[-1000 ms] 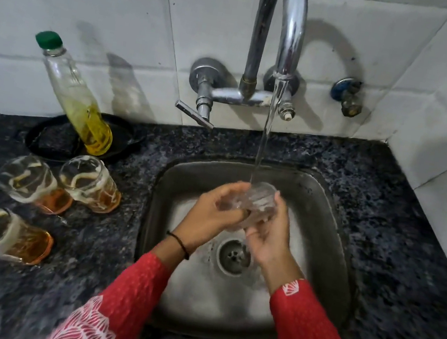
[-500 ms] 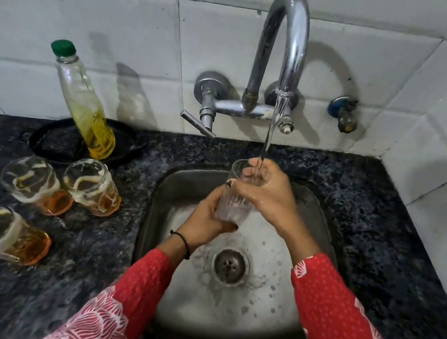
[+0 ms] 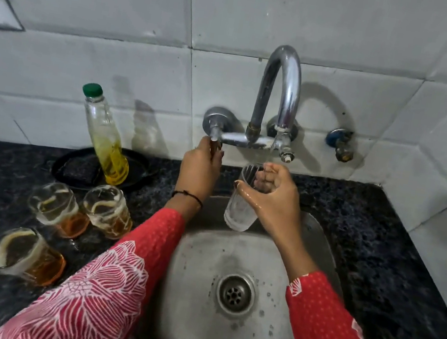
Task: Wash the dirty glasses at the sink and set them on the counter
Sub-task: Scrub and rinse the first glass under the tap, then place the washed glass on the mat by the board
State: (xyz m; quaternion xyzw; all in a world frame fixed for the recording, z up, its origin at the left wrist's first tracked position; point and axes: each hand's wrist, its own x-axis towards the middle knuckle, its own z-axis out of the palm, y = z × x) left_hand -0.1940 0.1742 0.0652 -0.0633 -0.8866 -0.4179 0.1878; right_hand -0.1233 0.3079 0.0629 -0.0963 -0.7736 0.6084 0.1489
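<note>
The dark speckled desk [image 3: 379, 254] wraps the steel sink [image 3: 223, 302] under white wall tiles. The left hand [image 3: 200, 170] has left the rinsed glass [image 3: 239, 210] and now grips the tap lever [image 3: 214, 139] at eleven o'clock; the stream looks nearly off, so rinsing seems done. The right hand [image 3: 276, 199] alone pinches the glass's rim. Three dirty glasses [image 3: 108, 212] wait at nine o'clock.

tap lever [image 3: 214, 146] hidden in left hand [image 3: 200, 170], sleeves cut off at bottom edge
</note>
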